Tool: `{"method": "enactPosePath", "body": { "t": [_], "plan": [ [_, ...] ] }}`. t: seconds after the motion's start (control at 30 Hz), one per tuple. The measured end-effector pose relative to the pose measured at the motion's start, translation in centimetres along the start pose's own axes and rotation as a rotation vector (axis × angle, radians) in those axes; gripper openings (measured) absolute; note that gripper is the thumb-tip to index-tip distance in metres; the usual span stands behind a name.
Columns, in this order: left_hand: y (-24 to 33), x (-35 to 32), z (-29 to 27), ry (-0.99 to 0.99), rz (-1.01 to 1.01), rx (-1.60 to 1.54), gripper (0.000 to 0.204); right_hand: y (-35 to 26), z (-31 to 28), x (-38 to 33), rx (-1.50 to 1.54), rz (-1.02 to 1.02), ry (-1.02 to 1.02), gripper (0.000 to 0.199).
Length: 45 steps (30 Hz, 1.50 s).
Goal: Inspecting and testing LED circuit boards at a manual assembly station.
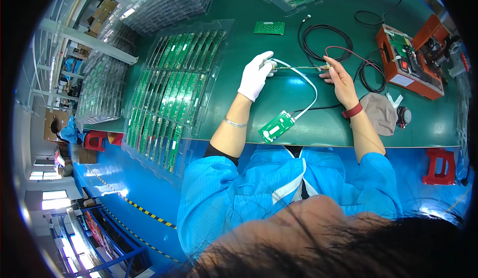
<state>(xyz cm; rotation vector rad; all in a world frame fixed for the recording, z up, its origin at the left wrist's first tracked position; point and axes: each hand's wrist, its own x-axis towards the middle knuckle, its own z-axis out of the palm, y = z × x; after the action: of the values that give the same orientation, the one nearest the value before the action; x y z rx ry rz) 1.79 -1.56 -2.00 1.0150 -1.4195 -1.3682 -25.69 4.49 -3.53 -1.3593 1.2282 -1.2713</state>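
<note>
Running from nine to three o'clock, the edge-on circuit board (pixel 301 68) spans both hands, equally near. The gloved left hand (pixel 256 76) pinches its nine-o'clock end; whether the bare right hand (pixel 342 82) clamps the other, I cannot tell.

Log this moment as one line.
Left hand: gloved, gripping thin piece | Right hand: bare, at its right end | White cable: curving to small green board | Coiled black cable: on table
</note>
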Motion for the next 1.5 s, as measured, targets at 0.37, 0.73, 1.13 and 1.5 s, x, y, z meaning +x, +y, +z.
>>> {"method": "enactPosePath", "body": {
  "t": [0.37, 0.73, 1.13, 1.5],
  "plan": [
    [0.06, -0.03, -0.12, -0.015, 0.015, 0.002, 0.037, 0.26, -0.04, 0.06, 0.000, 0.014, 0.000, 0.039],
    [-0.32, 0.41, -0.54, -0.004, -0.038, -0.128, 0.036, -0.16, -0.10, -0.12, 0.007, 0.018, -0.023, 0.039],
    [-0.11, 0.29, -0.49, -0.010, -0.027, -0.143, 0.035, 0.43, -0.55, 0.07, -0.014, 0.021, -0.043, 0.038],
    [-0.44, 0.38, -0.67, -0.032, -0.020, -0.125, 0.034, -0.16, -0.56, -0.10, -0.021, 0.021, -0.046, 0.038]
  ]
}}
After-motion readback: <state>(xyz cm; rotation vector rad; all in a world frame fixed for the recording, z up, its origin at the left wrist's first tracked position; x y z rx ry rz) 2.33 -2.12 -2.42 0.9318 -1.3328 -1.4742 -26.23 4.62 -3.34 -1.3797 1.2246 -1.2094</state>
